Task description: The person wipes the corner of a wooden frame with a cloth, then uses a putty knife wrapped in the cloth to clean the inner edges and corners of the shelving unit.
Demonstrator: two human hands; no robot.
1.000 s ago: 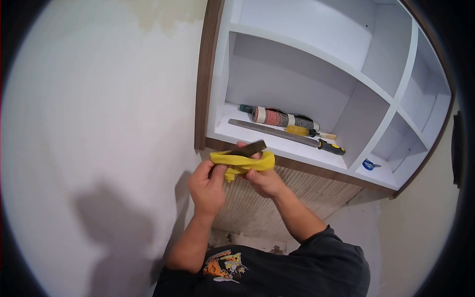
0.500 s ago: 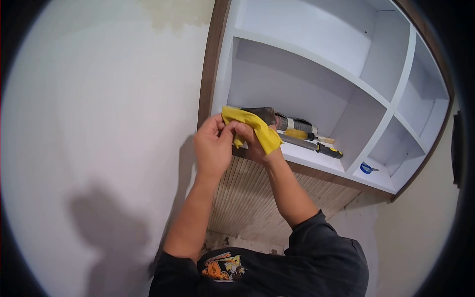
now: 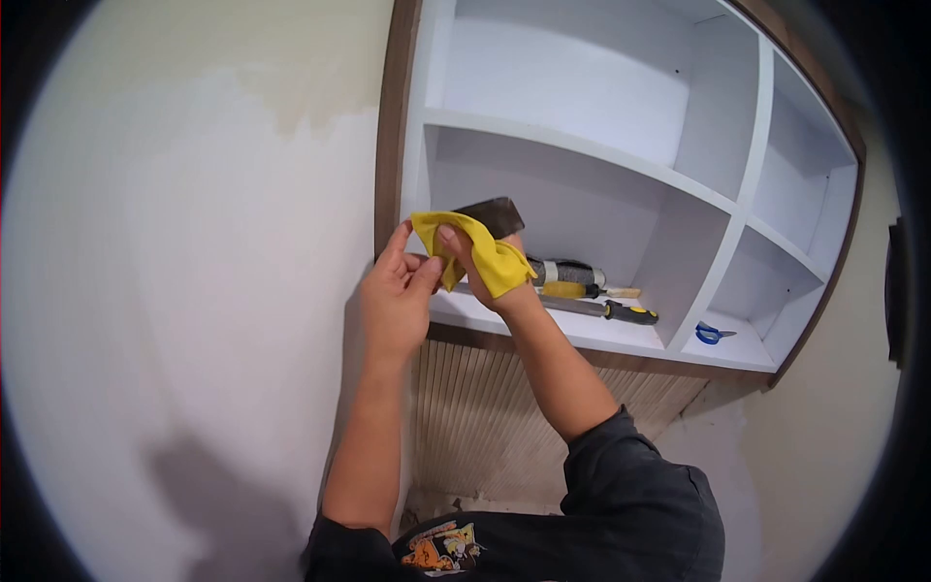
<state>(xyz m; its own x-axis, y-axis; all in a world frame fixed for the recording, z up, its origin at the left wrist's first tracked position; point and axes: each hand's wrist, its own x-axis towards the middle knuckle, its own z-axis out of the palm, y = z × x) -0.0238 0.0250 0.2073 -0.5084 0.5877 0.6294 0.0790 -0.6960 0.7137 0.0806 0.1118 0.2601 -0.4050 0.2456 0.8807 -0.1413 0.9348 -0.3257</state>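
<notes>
A yellow cloth [image 3: 493, 264] drapes over my right hand [image 3: 467, 254], with the thumb lying on its folds. A dark, wide, flat-bladed tool, like a scraper [image 3: 497, 216], sticks up behind the cloth, apparently gripped in the same hand; its handle is mostly hidden. My left hand [image 3: 396, 291] is at the cloth's left edge, index finger at the upper corner and thumb lower down, pinching it. Both hands are raised in front of the lower left compartment of a white shelf unit [image 3: 582, 145].
On the compartment floor lie a grey roll-like item [image 3: 574, 273], a yellow-handled brush [image 3: 567, 289] and a file with a black and yellow handle [image 3: 630, 312]. Blue-handled scissors [image 3: 710, 334] lie in the right compartment. A pale wall [image 3: 213, 272] is at left; ribbed panelling [image 3: 504, 417] is below.
The dark-bladed tool has risen off the compartment floor with my right hand. My left fingers have shifted along the cloth to its left edge. The view has shifted slightly.
</notes>
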